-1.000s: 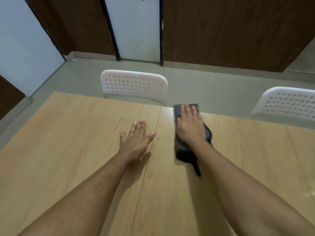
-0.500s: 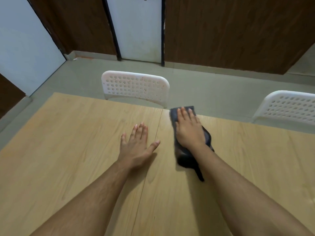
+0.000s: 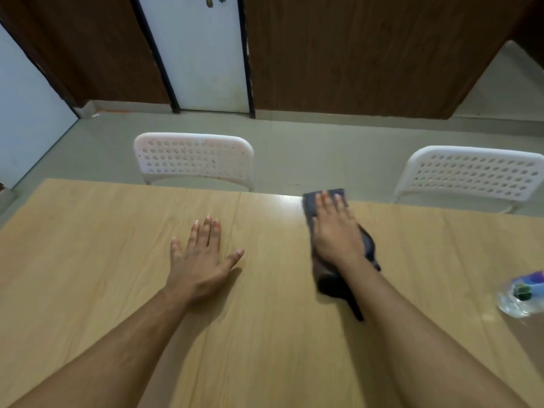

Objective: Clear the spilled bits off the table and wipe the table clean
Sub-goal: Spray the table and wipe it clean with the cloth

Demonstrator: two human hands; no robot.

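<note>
A dark grey cloth [image 3: 326,282] lies on the light wooden table [image 3: 88,237], reaching to the table's far edge. My right hand [image 3: 335,231] presses flat on top of it, fingers pointing away from me and covering its middle. My left hand [image 3: 200,257] rests palm down on the bare wood to the left of the table's seam, fingers spread and holding nothing. I can make out no loose bits on the tabletop.
Two white perforated plastic chairs stand beyond the far edge, one behind my left hand [image 3: 194,157] and one at the far right [image 3: 471,175]. A clear plastic bottle with a purple label [image 3: 521,293] lies on the table at the right edge.
My right hand has slid the cloth to the right along the far edge, away from the seam. The left hand stays flat. The bottle has come into view at the right.
</note>
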